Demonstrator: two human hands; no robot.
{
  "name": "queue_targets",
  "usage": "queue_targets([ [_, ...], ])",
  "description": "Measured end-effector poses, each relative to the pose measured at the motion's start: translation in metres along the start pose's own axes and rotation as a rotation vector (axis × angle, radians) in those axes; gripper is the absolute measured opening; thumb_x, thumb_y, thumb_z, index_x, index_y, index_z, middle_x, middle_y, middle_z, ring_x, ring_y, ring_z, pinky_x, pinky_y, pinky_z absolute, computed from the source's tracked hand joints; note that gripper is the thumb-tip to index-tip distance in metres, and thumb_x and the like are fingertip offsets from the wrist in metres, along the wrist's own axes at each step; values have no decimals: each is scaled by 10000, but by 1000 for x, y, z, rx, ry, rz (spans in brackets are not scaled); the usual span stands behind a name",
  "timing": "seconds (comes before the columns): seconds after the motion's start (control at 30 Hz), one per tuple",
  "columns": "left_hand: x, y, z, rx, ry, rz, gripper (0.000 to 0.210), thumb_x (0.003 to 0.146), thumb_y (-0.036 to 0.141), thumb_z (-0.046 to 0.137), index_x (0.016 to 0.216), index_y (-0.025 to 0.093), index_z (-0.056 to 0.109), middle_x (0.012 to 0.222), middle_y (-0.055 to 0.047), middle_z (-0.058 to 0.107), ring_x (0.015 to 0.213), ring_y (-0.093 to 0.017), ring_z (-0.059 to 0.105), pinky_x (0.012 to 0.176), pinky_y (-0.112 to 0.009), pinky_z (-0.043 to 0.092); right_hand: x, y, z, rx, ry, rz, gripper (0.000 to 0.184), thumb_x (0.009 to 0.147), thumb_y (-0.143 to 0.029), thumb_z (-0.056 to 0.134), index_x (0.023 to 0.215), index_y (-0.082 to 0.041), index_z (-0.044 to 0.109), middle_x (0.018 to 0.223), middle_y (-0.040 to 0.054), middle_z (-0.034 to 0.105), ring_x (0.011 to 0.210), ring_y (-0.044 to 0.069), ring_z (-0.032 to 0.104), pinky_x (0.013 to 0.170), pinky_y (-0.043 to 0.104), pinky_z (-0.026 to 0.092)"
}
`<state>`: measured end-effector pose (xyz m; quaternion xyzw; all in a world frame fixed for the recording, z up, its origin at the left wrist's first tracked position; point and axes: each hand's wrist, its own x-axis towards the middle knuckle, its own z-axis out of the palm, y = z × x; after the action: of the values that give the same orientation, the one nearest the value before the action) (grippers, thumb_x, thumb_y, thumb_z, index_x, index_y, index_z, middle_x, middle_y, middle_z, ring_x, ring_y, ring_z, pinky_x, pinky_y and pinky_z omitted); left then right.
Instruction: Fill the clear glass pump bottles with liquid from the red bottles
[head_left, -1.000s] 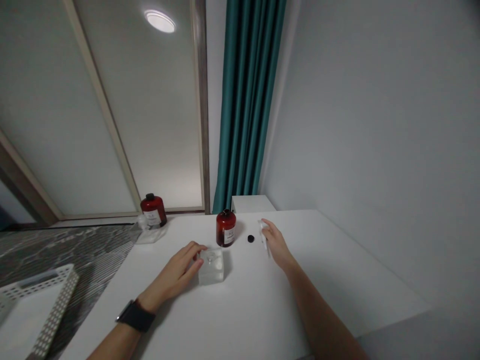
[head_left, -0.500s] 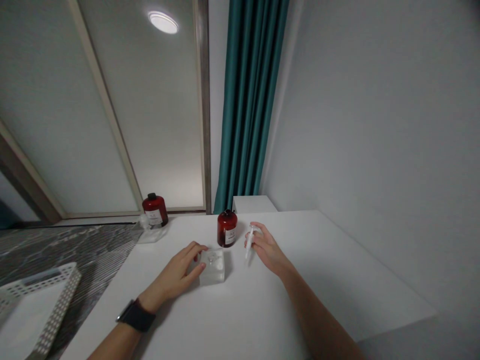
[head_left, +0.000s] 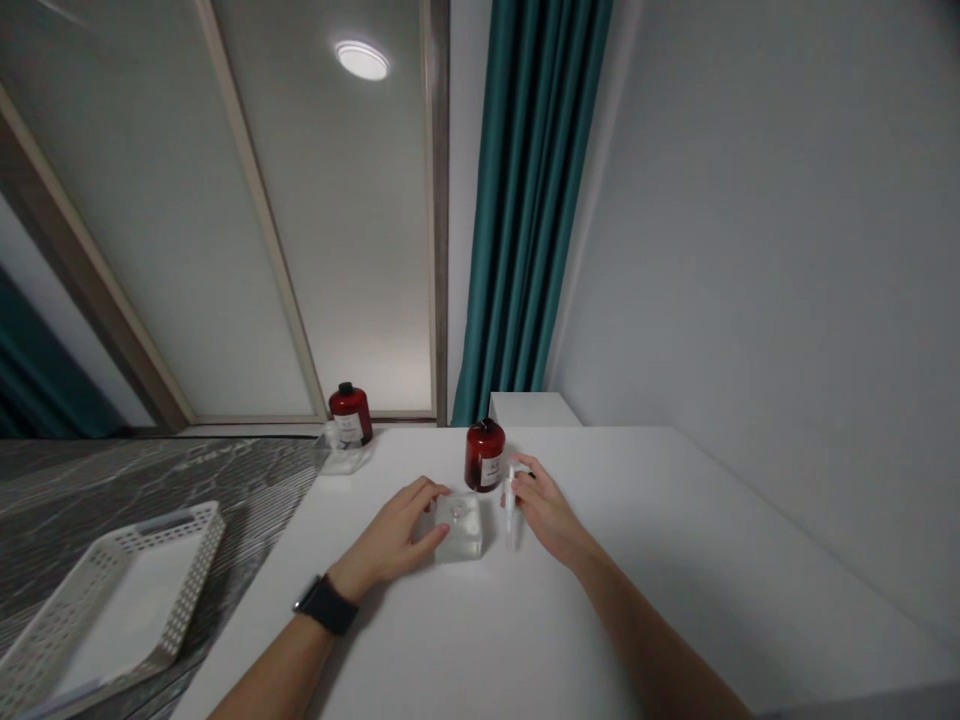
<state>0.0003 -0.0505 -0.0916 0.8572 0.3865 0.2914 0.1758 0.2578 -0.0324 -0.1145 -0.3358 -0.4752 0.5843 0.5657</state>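
On the white table [head_left: 480, 640], my left hand [head_left: 394, 535] grips the left side of a clear square glass bottle [head_left: 461, 535], thumb at its near side and fingers at its far corner. To the right of that bottle, my right hand [head_left: 549, 515] holds a slim white pump nozzle [head_left: 511, 510] upright between thumb and fingers; its exact shape is blurred. A dark red bottle [head_left: 484, 460] with a white label and black neck stands just behind both hands. Neither hand touches it, as far as I can see.
At the table's far left corner stand another red bottle [head_left: 351, 415] with a black cap and a clear square bottle [head_left: 341, 458]. A white perforated basket [head_left: 191, 570] sits lower left, beside the table. A green curtain [head_left: 536, 200] hangs behind; a wall [head_left: 787, 250] borders the right.
The whole view has swung left, so everything sits further right. My right hand has brought the nozzle closer to the square bottle and turned it more upright. My left hand stays on the bottle.
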Motion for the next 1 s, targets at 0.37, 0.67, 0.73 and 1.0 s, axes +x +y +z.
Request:
queue_targets([
  [0.37, -2, 1, 4, -47, 200, -26, 276, 1010, 350, 410, 1101, 182, 609, 1044, -107, 613, 1007, -261, 566, 922, -423, 463, 20, -24, 39, -36, -1, -177, 406, 807, -356, 746, 1138, -273, 525, 937, 0, 722, 810, 171, 665, 733, 306, 516],
  [0.67, 6, 10, 9, -258, 367, -107, 152, 966, 274, 481, 869, 194, 566, 893, -54, 595, 869, -210, 572, 802, -347, 474, 19, -16, 54, 72, 101, -173, 401, 791, -329, 738, 1149, -279, 565, 974, 13, 732, 887, 194, 682, 823, 351, 519],
  [0.73, 7, 14, 11, -289, 369, -121, 135, 950, 262, 498, 855, 193, 565, 888, -51, 595, 863, -207, 572, 803, -344, 474, 17, -16, 54, 86, 117, -180, 404, 786, -321, 739, 1148, -278, 565, 959, 12, 729, 881, 194, 683, 829, 359, 524],
  [1.0, 5, 19, 14, -267, 355, -48, 57, 898, 248, 580, 884, 199, 552, 925, -50, 580, 912, -218, 574, 851, -363, 465, 10, -8, 51, 97, 163, -233, 414, 786, -310, 753, 1122, -283, 514, 975, 19, 736, 933, 210, 706, 885, 391, 536],
])
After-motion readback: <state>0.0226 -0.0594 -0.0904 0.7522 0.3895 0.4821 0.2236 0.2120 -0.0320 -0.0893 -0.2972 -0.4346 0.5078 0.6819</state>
